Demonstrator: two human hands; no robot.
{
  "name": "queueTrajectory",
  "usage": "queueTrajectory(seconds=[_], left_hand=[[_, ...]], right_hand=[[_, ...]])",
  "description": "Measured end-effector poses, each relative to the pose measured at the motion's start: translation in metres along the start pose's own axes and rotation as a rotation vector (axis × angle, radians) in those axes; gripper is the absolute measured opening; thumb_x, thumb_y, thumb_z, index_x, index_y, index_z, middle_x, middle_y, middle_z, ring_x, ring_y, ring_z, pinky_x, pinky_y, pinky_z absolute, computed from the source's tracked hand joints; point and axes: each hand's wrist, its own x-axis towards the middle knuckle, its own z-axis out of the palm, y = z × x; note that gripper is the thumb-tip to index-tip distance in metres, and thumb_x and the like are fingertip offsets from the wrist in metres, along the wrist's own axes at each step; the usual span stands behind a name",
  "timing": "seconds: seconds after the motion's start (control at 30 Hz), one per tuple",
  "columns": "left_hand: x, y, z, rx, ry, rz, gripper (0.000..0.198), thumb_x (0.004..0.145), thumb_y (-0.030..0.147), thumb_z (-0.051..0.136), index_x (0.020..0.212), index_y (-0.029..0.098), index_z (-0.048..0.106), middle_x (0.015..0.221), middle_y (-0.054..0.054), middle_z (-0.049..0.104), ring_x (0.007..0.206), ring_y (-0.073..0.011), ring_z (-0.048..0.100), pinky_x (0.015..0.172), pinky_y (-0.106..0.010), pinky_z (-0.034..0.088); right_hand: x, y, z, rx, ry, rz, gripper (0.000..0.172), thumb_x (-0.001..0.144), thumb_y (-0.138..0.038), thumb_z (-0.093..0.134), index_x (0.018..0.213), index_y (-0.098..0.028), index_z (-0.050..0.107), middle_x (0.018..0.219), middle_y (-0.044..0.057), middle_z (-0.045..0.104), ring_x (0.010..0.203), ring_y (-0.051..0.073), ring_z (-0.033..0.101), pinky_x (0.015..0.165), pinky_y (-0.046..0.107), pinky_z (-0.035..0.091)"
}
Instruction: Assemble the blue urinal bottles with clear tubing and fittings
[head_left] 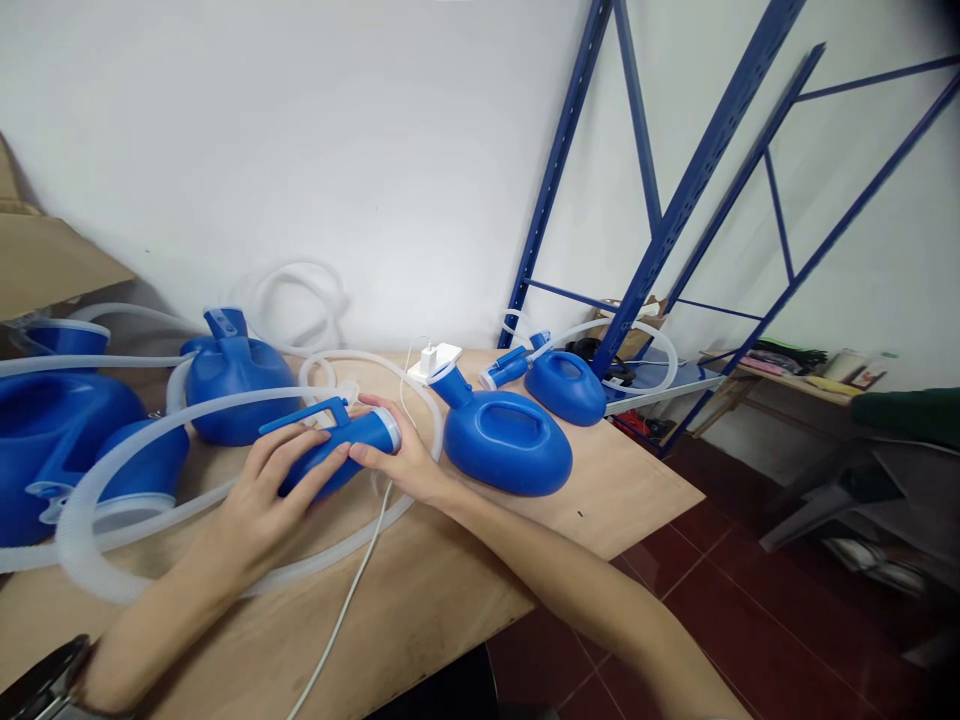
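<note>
Between my two hands is a blue plastic urinal funnel (346,446), lying on its side, with a white rim at its right end and a long flat handle on top. My left hand (274,475) wraps over its left part, fingers spread across the body. At the rim end, my right hand (401,460) grips it with thumb in front and fingers behind. A translucent corrugated hose (97,540) loops around my hands. Just to the right lies a blue urinal bottle (510,450) with an angled, white-rimmed neck.
More blue bottles (240,385) and hoses crowd the left side near a cardboard box (60,265). Another bottle (566,388) lies at the back right. A white charger (429,360) and its cable (352,590) cross the wooden table (442,590). Blue shelving (675,200) stands behind.
</note>
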Motion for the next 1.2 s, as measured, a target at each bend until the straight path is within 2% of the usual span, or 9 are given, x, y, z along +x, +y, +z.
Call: queueTrajectory(seconds=[0.17,0.33,0.4,0.53,0.6,0.7,0.8,0.97,1.2], left_hand=[[-0.004,0.006,-0.006,-0.015,-0.044,0.059,0.066,0.093,0.005,0.061,0.153,0.029,0.049,0.128,-0.013,0.067,0.131,-0.0356,0.060,0.108,-0.057,0.054],[-0.004,0.006,-0.010,-0.027,-0.084,0.037,0.065,0.092,0.004,0.058,0.150,0.035,0.053,0.126,-0.009,0.070,0.129,-0.0335,0.063,0.111,-0.059,0.052],[-0.001,0.004,-0.007,-0.032,-0.048,0.036,0.065,0.091,0.007,0.063,0.150,0.033,0.052,0.125,-0.010,0.069,0.126,-0.0340,0.064,0.107,-0.055,0.056],[0.012,0.006,-0.004,-0.055,0.032,-0.096,0.061,0.088,0.016,0.073,0.145,0.025,0.053,0.123,-0.015,0.063,0.113,-0.0328,0.066,0.097,-0.051,0.059],[0.020,0.011,-0.007,-0.076,0.043,-0.236,0.054,0.088,0.021,0.074,0.138,0.022,0.055,0.125,-0.015,0.062,0.109,-0.0305,0.068,0.097,-0.048,0.059],[0.028,0.017,-0.012,-0.086,0.074,-0.366,0.042,0.090,0.030,0.073,0.128,0.022,0.058,0.122,-0.012,0.064,0.105,-0.0275,0.070,0.093,-0.041,0.059],[0.030,0.017,-0.016,-0.104,0.066,-0.424,0.037,0.092,0.037,0.070,0.124,0.023,0.059,0.117,-0.009,0.066,0.103,-0.0270,0.070,0.089,-0.041,0.059],[0.023,0.008,-0.014,-0.168,0.063,-0.500,0.040,0.092,0.042,0.070,0.124,0.024,0.058,0.116,-0.009,0.068,0.103,-0.0277,0.069,0.089,-0.044,0.059],[0.021,0.010,-0.011,-0.185,0.044,-0.444,0.040,0.090,0.041,0.070,0.122,0.020,0.058,0.116,-0.012,0.066,0.102,-0.0282,0.070,0.083,-0.041,0.061]], right_hand=[[-0.006,-0.010,-0.002,-0.044,-0.013,-0.010,0.072,0.083,-0.070,0.073,0.138,-0.027,0.057,0.116,0.005,0.064,0.106,0.021,0.063,0.102,0.042,0.055],[-0.006,-0.015,-0.003,0.050,-0.065,0.075,0.073,0.081,-0.072,0.073,0.137,-0.029,0.055,0.111,0.005,0.060,0.085,0.018,0.062,0.062,0.029,0.060],[-0.003,-0.015,-0.005,0.066,-0.096,0.129,0.076,0.081,-0.071,0.074,0.141,-0.030,0.052,0.115,0.005,0.060,0.084,0.018,0.064,0.058,0.028,0.060],[0.003,-0.017,-0.013,0.107,-0.169,0.147,0.086,0.090,-0.072,0.061,0.161,-0.037,0.029,0.147,0.009,0.053,0.116,0.026,0.067,0.087,0.042,0.063],[0.004,-0.020,-0.018,0.067,-0.209,0.073,0.080,0.096,-0.067,0.055,0.165,-0.039,0.024,0.161,0.006,0.044,0.141,0.027,0.053,0.109,0.049,0.052],[0.004,-0.025,-0.026,-0.132,-0.230,-0.091,0.064,0.103,-0.054,0.049,0.163,-0.038,0.035,0.170,-0.001,0.033,0.159,0.022,0.027,0.129,0.048,0.024],[0.003,-0.021,-0.030,-0.293,-0.241,-0.251,0.062,0.105,-0.051,0.039,0.165,-0.036,0.033,0.173,-0.004,0.027,0.161,0.019,0.021,0.132,0.043,0.013],[0.001,-0.012,-0.032,-0.553,-0.234,-0.441,0.063,0.107,-0.047,0.032,0.167,-0.031,0.027,0.175,-0.004,0.018,0.163,0.021,0.017,0.132,0.047,0.015],[0.007,-0.018,-0.039,-0.689,-0.275,-0.476,0.049,0.102,-0.047,0.056,0.147,-0.026,0.059,0.167,0.004,0.039,0.161,0.024,0.025,0.132,0.047,0.021]])
